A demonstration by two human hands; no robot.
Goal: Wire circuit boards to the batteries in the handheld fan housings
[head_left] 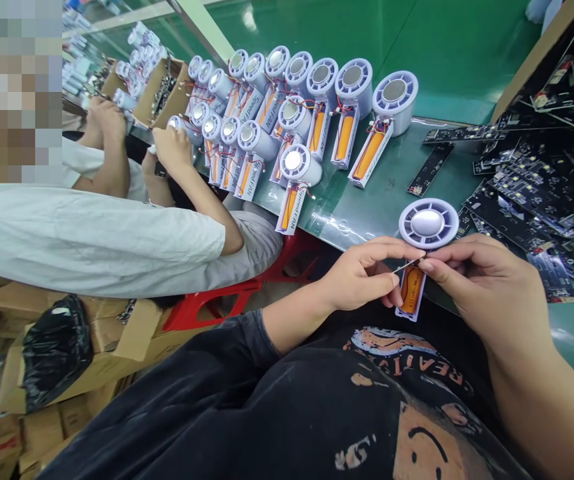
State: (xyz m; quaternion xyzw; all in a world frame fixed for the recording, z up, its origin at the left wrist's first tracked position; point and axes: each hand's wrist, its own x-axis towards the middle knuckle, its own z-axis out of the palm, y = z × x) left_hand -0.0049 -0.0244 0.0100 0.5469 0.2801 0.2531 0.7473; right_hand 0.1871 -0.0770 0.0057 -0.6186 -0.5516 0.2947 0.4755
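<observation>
My left hand point(367, 273) is closed in a pinch on a thin circuit board point(407, 265), seen almost edge-on. My right hand point(487, 287) is closed too, thumb and forefinger meeting at the board's far end; whatever small part lies between those fingertips is hidden. Directly beneath both hands is a handheld fan point(427, 224) with a round, slotted lilac head and a silver centre disc. Its open handle shows an orange battery point(411, 291) with a dark wire lying over it. My fingers cover the part between head and handle.
Several similar fans point(359, 127) stand in rows at the bench's back left. A heap of black circuit boards point(541, 193) spreads on the right, with a loose board point(431, 170) beside it. A co-worker's arm point(201, 193), a red stool point(237, 300) and cartons point(117, 340) are to my left.
</observation>
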